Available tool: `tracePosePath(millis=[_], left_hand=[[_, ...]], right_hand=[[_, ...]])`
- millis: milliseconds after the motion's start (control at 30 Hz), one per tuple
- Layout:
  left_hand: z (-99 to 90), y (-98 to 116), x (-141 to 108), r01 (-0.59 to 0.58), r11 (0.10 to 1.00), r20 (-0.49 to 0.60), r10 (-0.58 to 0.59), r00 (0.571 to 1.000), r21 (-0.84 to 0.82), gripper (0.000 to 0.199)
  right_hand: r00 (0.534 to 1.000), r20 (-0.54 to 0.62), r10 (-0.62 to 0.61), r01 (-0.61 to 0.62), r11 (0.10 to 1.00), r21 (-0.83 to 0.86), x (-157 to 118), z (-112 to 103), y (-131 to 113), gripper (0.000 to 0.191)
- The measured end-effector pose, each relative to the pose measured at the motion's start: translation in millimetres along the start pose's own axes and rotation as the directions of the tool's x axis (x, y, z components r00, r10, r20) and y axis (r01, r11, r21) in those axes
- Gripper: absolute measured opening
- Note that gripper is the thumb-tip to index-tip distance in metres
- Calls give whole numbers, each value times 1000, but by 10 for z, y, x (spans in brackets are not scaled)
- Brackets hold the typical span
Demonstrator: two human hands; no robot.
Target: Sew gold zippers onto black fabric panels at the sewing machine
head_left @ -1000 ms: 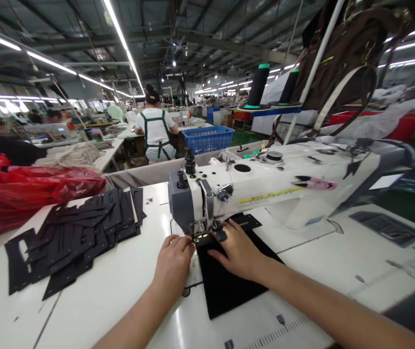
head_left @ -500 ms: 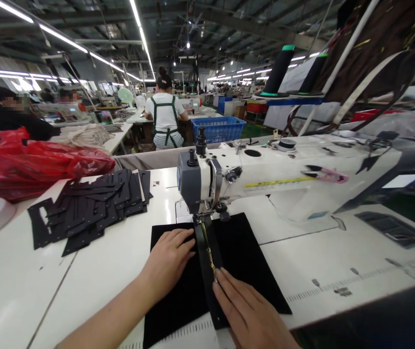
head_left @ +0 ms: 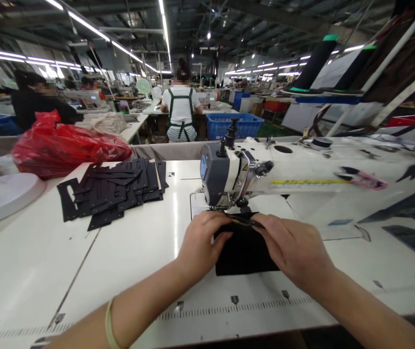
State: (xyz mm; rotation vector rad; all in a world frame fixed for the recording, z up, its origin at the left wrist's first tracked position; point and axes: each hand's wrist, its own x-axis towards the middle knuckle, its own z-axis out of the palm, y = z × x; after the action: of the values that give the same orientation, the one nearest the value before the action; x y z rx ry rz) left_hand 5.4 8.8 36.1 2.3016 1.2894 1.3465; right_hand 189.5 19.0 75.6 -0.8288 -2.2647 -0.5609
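A black fabric piece (head_left: 245,254) with a zipper strip (head_left: 242,222) along its upper edge hangs between my two hands, close in front of the sewing machine head (head_left: 222,177). My left hand (head_left: 203,242) pinches the left end of that edge between thumb and fingers. At the right end, my right hand (head_left: 294,245) grips the same edge, its fingertips partly behind the fabric. The needle and presser foot area is mostly hidden behind my hands and the strip.
A pile of black cut pieces (head_left: 116,189) lies left on the white table (head_left: 127,271). Behind it sits a red plastic bag (head_left: 69,145). Pink-handled snips (head_left: 363,178) rest on the machine arm. Black thread cones (head_left: 312,65) stand at upper right. A co-worker (head_left: 181,109) sits ahead.
The fabric lay flat under the machine head with both hands on it. Now both hands hold its zipper edge, turned crosswise before the machine. The view has shifted left.
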Motion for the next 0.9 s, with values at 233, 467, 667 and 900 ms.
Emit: tracePosePath(millis=[233,467,667,900], left_hand=[[24,-156,117,-221,971,54,217,975,91,7],[24,-134,55,-191,967,28,189,982,169,11],[57,-211,121,-194,960,116,173,978,201,12],[-73,-284,189,-192,966,136,169,976,173,12]], right_hand=[[995,10,-97,97,995,10,63,-49,30,25],[998,-22,-62,62,998,16,77,-1,43,23],[991,-114,-67,58,995,-80,70,-132,-125,13],[998,24,50,-55,917,394,-117,437,-977,19]])
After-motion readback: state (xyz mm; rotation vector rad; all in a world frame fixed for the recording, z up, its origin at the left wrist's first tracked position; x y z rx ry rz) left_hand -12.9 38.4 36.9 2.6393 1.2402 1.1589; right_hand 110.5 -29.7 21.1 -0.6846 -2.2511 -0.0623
